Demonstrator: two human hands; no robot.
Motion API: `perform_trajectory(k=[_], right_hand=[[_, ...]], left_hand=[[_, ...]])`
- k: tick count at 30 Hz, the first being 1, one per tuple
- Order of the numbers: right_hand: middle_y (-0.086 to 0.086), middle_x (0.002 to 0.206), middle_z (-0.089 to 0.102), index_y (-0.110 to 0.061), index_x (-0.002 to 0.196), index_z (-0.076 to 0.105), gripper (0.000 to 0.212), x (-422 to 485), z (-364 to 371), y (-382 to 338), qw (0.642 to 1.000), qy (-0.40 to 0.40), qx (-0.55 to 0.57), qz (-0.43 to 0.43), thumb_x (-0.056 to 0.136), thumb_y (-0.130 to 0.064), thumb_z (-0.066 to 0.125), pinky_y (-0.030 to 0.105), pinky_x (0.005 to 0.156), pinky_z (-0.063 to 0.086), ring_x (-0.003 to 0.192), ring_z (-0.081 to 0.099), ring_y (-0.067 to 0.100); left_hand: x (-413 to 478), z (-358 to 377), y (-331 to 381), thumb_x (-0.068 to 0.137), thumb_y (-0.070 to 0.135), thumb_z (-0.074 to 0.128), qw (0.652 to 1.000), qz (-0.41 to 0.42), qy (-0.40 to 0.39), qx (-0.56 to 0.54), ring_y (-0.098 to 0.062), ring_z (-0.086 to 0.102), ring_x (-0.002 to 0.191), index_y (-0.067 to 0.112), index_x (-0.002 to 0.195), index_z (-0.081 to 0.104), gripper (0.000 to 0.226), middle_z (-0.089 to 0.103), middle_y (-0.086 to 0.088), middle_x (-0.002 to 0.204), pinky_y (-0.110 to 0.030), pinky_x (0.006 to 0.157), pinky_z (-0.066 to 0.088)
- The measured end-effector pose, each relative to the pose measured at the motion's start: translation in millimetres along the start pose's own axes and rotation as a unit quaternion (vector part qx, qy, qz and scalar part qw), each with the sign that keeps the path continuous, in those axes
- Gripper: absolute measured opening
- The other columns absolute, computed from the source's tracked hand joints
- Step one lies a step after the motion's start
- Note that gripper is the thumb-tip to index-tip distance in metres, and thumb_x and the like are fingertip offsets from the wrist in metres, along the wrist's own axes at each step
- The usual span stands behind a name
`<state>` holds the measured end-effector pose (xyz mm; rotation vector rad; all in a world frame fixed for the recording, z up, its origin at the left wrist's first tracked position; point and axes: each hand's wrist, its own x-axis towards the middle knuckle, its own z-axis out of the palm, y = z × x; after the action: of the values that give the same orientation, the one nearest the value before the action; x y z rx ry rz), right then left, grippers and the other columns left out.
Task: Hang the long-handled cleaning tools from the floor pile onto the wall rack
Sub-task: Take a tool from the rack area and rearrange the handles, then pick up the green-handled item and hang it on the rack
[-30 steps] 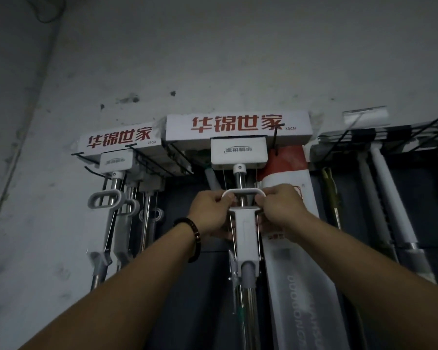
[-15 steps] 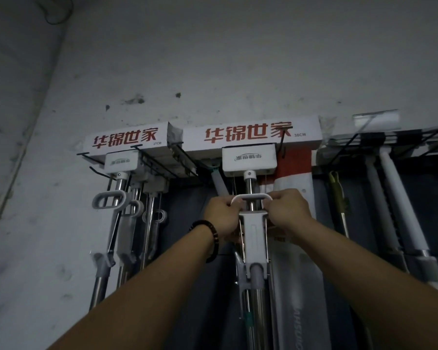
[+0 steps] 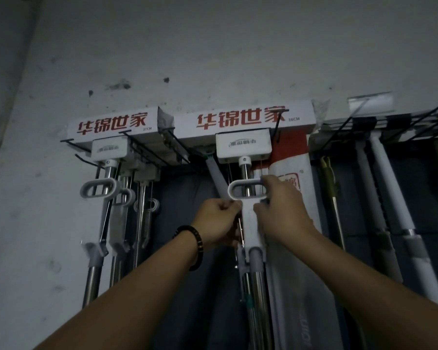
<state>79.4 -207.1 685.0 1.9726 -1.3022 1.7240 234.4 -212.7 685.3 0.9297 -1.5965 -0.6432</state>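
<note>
A squeeze mop (image 3: 251, 223) is held upright against the wall rack (image 3: 177, 145), its head under the white box lettered in red (image 3: 243, 121). The right hand (image 3: 280, 210) is clamped on the white loop handle (image 3: 245, 190); the left hand (image 3: 219, 223) is closed beside the slider. More mops (image 3: 104, 210) are seen hanging at left.

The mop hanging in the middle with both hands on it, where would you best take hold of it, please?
Probably the white loop handle on the middle mop, taken from the front: the open loop faces outward and lets fingers hook through. The right hand already holds its right end.
</note>
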Motion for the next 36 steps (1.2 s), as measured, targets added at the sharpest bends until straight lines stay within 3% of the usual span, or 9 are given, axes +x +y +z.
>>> perform_trajectory(k=[6,10,14,19,22,25,29,32,36], right_hand=[[0.003,0.147,0.044,-0.020,0.140,0.061,0.054,-100.0,28.5,2.8,0.997,-0.004,-0.033,-0.077,0.089,-0.004,0.073,0.009,0.106,0.028,0.134,0.044,0.015],[0.018,0.135,0.060,-0.003,0.123,0.071,0.032,-184.7,48.1,6.6,0.994,-0.088,0.012,-0.067,0.091,-0.003,0.074,-0.008,0.100,0.021,0.120,0.048,0.014],[0.014,0.145,0.056,-0.018,0.125,0.071,0.039,-269.9,73.8,28.5,0.985,-0.166,-0.047,-0.014,0.087,-0.019,0.076,0.036,0.118,0.039,0.139,0.048,0.032],[0.010,0.142,0.056,-0.013,0.151,0.049,0.058,-393.9,84.5,39.2,0.959,-0.269,-0.002,0.083,0.097,-0.032,0.061,0.044,0.107,0.050,0.127,0.057,0.029],[0.001,0.124,0.067,-0.016,0.138,0.060,0.049,-483.4,88.0,48.9,0.925,-0.335,0.051,0.172,0.092,-0.031,0.064,0.034,0.098,0.052,0.112,0.063,0.015],[-0.001,0.100,0.076,-0.013,0.114,0.074,0.048,-571.4,91.2,61.3,0.874,-0.399,0.052,0.272,0.087,-0.049,0.057,0.035,0.084,0.057,0.091,0.070,0.015],[0.018,0.122,0.071,-0.002,0.126,0.070,0.042,-662.8,102.6,90.0,0.750,-0.554,-0.006,0.362,0.102,-0.037,0.062,0.043,0.100,0.052,0.116,0.066,0.035],[0.015,0.146,0.059,-0.006,0.146,0.054,0.073,-673.5,108.3,85.4,0.711,-0.587,-0.012,0.387,0.096,-0.058,0.063,0.029,0.106,0.041,0.136,0.055,0.032],[0.022,0.144,0.058,-0.001,0.147,0.048,0.044,-667.7,133.3,93.0,0.721,-0.606,-0.082,0.327,0.107,-0.018,0.054,0.037,0.109,0.043,0.134,0.055,0.038]], left_hand=[[-54.9,-1.3,-60.9,0.105,0.023,0.057,0.995,-0.072,-0.043,-0.052,-0.027,0.069,0.076,0.004,0.114,0.065,0.023,0.074,-0.007,0.090,-0.032,0.061,0.056],[-118.0,-6.9,-131.3,0.103,0.030,0.059,0.973,-0.175,-0.080,-0.124,-0.034,0.077,0.099,0.019,0.115,0.068,0.018,0.078,-0.002,0.101,-0.037,0.077,0.060],[-201.1,-8.1,-202.3,0.099,0.030,0.065,0.965,-0.224,-0.071,-0.115,-0.022,0.077,0.079,0.022,0.107,0.076,0.016,0.078,-0.002,0.090,-0.039,0.076,0.060],[-308.7,-5.4,-278.4,0.099,0.029,0.067,0.929,-0.330,-0.049,-0.162,-0.033,0.076,0.098,0.021,0.115,0.077,0.020,0.079,-0.010,0.113,-0.042,0.083,0.061],[-385.9,2.3,-327.6,0.101,0.027,0.065,0.867,-0.429,-0.036,-0.251,-0.045,0.070,0.112,0.015,0.120,0.076,0.025,0.074,-0.018,0.125,-0.056,0.098,0.056],[-457.8,6.1,-361.4,0.105,0.025,0.058,0.819,-0.504,-0.030,-0.272,-0.039,0.070,0.109,0.015,0.124,0.071,0.025,0.075,-0.015,0.123,-0.043,0.079,0.058],[-522.4,15.8,-387.7,0.104,0.018,0.059,0.775,-0.575,-0.031,-0.260,-0.039,0.068,0.117,0.014,0.117,0.073,0.019,0.073,-0.016,0.123,-0.030,0.069,0.051],[-555.1,28.3,-410.6,0.104,0.017,0.060,0.744,-0.622,-0.002,-0.243,-0.032,0.073,0.104,0.010,0.128,0.069,0.027,0.074,-0.016,0.124,-0.028,0.066,0.051],[-574.6,41.9,-425.5,0.104,0.019,0.057,0.705,-0.672,0.007,-0.225,-0.026,0.071,0.082,0.012,0.131,0.066,0.029,0.073,-0.010,0.116,-0.023,0.062,0.048]])
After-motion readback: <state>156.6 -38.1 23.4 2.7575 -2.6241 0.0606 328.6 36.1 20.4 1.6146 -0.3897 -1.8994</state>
